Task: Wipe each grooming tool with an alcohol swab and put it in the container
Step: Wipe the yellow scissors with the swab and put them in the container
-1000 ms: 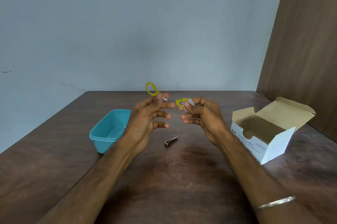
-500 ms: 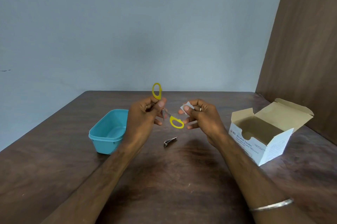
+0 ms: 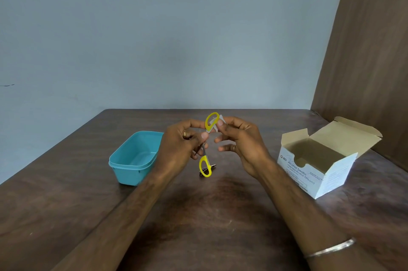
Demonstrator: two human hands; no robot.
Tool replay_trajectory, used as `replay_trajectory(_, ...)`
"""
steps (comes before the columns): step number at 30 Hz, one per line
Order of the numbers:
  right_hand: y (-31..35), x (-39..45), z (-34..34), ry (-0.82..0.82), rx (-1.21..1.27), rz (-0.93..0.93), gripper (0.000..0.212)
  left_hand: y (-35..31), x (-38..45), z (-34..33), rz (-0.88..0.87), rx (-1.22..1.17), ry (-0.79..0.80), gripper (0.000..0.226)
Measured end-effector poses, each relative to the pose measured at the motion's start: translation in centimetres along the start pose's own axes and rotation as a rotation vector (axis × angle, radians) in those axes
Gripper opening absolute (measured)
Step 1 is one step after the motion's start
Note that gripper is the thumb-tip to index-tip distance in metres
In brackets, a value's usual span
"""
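Above the table's (image 3: 198, 215) middle, we are gripping the yellow-handled scissors (image 3: 206, 151) in our left hand (image 3: 178, 149) and pinching the alcohol swab (image 3: 217, 123) against the upper loop with our right hand (image 3: 240, 144); next, likely, the teal container (image 3: 123, 165).

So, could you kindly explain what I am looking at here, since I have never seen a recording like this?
There is no machine: the single picture comes from a camera worn on a person's head, looking forward and down at their bare hands. The left hand grips small yellow-handled scissors near the pivot, with the handle loops spread apart. The right hand pinches a small white alcohol swab against the upper loop. On the dark brown wooden table sit an open turquoise plastic container on the left, an open white cardboard box of alcohol swabs on the right, and a small metal nail clipper, partly hidden behind the lower loop.
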State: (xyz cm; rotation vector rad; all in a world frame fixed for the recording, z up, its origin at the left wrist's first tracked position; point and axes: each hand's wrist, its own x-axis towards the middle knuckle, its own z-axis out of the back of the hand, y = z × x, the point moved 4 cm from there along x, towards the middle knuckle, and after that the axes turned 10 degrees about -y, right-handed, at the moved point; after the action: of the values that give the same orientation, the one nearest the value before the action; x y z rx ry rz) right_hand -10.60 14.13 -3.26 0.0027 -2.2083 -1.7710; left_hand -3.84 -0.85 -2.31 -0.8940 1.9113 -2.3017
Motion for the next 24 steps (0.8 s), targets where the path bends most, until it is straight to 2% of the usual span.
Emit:
replay_trajectory(8, 0.1, 0.0, -0.3, 0.122, 0.066, -0.006, 0.028, 0.1, -0.1, 0.1, 0.020, 0.018, 0.000, 0.009)
replay_trajectory(18, 0.4, -0.8, -1.0, 0.234, 0.004, 0.079, 0.021, -0.1, -0.4, -0.3, 0.226, -0.145, 0.058, 0.006)
replay_trajectory(24, 0.7, -0.9, -0.9, 0.262, -0.054, 0.138, 0.027, -0.2, -0.6, -0.2, 0.373, -0.299, 0.077, 0.027)
